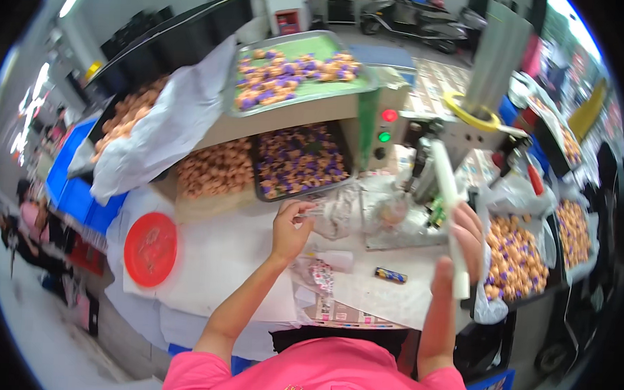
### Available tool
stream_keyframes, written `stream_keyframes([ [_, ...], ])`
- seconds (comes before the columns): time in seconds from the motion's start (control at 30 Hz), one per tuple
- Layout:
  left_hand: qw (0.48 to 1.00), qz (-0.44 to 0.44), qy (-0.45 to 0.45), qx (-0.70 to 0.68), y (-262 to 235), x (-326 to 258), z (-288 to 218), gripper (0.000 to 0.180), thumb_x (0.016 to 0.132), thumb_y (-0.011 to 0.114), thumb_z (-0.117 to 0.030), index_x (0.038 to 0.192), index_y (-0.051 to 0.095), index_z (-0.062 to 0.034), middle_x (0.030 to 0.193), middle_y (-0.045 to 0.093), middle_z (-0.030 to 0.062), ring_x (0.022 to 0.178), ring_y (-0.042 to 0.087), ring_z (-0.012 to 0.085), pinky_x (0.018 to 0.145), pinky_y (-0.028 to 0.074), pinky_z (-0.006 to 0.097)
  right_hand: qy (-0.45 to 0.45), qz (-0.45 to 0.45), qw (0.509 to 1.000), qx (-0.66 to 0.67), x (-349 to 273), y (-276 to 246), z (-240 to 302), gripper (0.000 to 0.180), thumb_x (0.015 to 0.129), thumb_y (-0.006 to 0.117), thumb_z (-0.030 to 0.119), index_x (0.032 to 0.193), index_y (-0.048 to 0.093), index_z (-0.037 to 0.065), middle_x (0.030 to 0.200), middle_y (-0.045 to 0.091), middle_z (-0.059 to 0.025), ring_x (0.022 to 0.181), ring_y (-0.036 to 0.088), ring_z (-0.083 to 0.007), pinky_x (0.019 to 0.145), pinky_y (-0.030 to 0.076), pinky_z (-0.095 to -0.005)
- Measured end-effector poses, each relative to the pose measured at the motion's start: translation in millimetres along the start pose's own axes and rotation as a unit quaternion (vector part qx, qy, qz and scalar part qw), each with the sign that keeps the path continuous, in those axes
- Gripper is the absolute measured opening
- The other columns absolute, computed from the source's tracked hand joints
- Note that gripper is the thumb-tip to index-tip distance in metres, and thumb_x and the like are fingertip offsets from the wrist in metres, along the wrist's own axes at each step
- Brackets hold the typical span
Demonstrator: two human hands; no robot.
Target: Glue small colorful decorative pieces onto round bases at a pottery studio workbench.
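My left hand [291, 229] is closed in a pinch beside a crumpled clear plastic bag [336, 215]; whatever lies between its fingertips is too small to make out. On the right, my right hand [465, 247] grips the long white lever [446, 179] of a bench press. Under the press head, a blurred pinkish piece [394, 210] sits on the metal base plate [406, 241]. A red light [389, 115] and a green light [384, 136] glow on the machine's box.
A tray of orange and purple parts [299, 74] stands on a shelf, above a dark tray of similar pieces [303, 160]. A red basin [150, 250] is at left. Near me lie a battery-like cylinder [391, 275] and a white bottle [336, 260]. A filled bin [516, 260] stands right.
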State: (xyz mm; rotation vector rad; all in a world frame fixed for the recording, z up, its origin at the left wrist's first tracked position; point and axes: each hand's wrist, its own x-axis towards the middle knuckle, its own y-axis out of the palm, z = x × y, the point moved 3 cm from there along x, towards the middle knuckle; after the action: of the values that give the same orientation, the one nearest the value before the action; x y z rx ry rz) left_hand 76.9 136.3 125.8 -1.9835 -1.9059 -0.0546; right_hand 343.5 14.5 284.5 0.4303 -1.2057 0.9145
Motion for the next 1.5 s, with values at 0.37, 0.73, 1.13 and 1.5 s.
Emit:
stream_keyframes([
  [0.37, 0.845, -0.277, 0.056, 0.454, -257.1, 57.5, 114.3, 0.059, 0.075, 0.07, -0.017, 0.128, 0.047, -0.0077, 0.121, 0.047, 0.0199, 0.112, 0.044, 0.0381, 0.094, 0.037, 0.047, 0.366, 0.221, 0.902, 0.06, -143.5, 74.4, 79.8, 0.034, 0.081, 0.058, 0.004, 0.114, 0.058, -0.004, 0.092, 0.066, -0.013, 0.08, 0.062, -0.0176, 0.073, 0.048, -0.0283],
  [0.73, 0.788, -0.23, 0.041, 0.569, -277.2, 86.9, 144.1, 0.048, 0.081, 0.062, -0.041, 0.115, 0.052, -0.0087, 0.115, 0.049, 0.0179, 0.107, 0.048, 0.0391, 0.089, 0.039, 0.054, 0.372, 0.246, 0.884, 0.14, -143.7, 108.7, 101.2, 0.028, 0.085, 0.063, 0.005, 0.111, 0.06, -0.005, 0.086, 0.068, -0.0131, 0.068, 0.063, -0.013, 0.065, 0.049, -0.0251],
  [1.13, 0.868, -0.3, 0.047, 0.393, -318.4, 106.1, 164.5, 0.025, 0.086, 0.063, -0.027, 0.1, 0.057, -0.0066, 0.1, 0.053, 0.0174, 0.085, 0.057, 0.0343, 0.07, 0.048, 0.042, 0.38, 0.276, 0.873, 0.129, -147.1, 109.6, 105.0, 0.02, 0.082, 0.063, 0.002, 0.102, 0.064, -0.003, 0.081, 0.069, -0.0114, 0.067, 0.064, -0.0137, 0.064, 0.049, -0.0241],
  [1.5, 0.767, -0.193, -0.319, -0.522, -218.2, 32.8, 106.0, 0.045, 0.093, 0.047, -0.054, 0.077, 0.053, -0.0122, 0.067, 0.053, 0.0008, 0.06, 0.049, 0.0139, 0.044, 0.032, 0.022, 0.342, 0.229, 0.911, 0.006, -155.1, 136.4, 53.8, 0.021, 0.079, 0.065, 0.001, 0.1, 0.065, 0.001, 0.089, 0.065, -0.0119, 0.076, 0.059, -0.0228, 0.068, 0.048, -0.0303],
])
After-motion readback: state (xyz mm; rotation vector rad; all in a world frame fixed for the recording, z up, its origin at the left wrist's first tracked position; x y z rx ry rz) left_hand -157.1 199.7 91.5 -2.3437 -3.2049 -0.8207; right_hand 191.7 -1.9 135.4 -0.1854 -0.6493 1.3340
